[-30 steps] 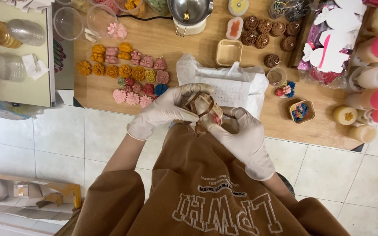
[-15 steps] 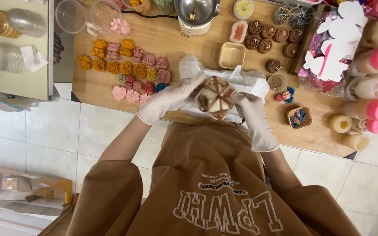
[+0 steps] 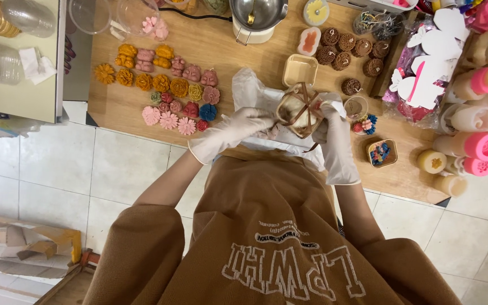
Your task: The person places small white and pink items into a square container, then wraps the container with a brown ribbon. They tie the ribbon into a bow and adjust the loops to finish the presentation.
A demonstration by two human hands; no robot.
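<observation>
Ribboned box (image 3: 298,110) held between left hand (image 3: 243,129), right hand (image 3: 334,133)

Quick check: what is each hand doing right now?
Left hand: gloved, fingers closed on the ribbon-tied clear box.
Right hand: gloved, gripping the same box's other side.

Both white-gloved hands hold a small clear box tied with brown ribbon (image 3: 299,111) above a crumpled white plastic sheet (image 3: 255,90) on the wooden tabletop (image 3: 221,45). The left hand (image 3: 238,131) pinches at the box's near side; the right hand (image 3: 334,135) closes on its far side. Orange, pink and blue flower-shaped wax pieces (image 3: 165,90) lie in rows beside the left hand. Brown round candles (image 3: 348,48) sit beyond the box.
</observation>
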